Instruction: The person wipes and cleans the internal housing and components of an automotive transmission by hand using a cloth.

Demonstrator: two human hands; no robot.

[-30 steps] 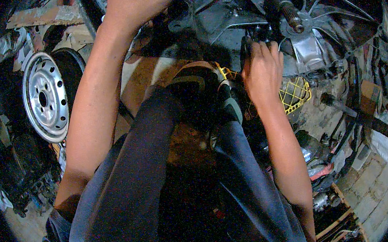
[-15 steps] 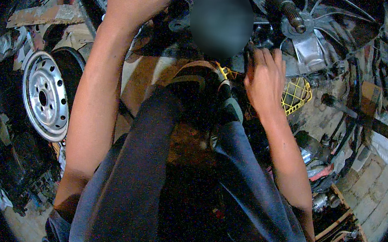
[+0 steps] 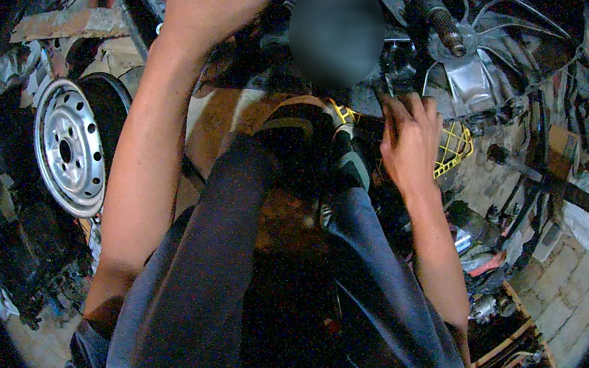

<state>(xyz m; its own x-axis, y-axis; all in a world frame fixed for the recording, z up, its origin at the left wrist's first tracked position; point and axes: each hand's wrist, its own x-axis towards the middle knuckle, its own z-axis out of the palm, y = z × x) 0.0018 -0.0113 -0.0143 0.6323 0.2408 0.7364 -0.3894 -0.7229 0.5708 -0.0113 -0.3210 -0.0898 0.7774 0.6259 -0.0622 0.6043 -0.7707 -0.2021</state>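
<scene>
I squat over a greasy metal engine assembly [image 3: 420, 61] lying on the ground ahead of my knees. My right hand [image 3: 408, 142] rests on its lower edge, fingers curled against a dark metal part by a yellow plastic crate [image 3: 457, 146]; what it grips is hidden. My left hand [image 3: 213, 2] reaches up to the assembly's upper left, its fingers cut off at the top edge of the view. A splined shaft [image 3: 444, 24] sticks out of the silver housing above my right hand.
A silver steel wheel with its tyre [image 3: 71, 145] leans at the left. Dark scrap parts [image 3: 23, 278] lie below it. Loose parts, cables and wooden frames [image 3: 513, 347] crowd the right side on a brick floor [image 3: 568, 288].
My right hand has shifted slightly down and left along the assembly's edge. My left arm has not moved.
</scene>
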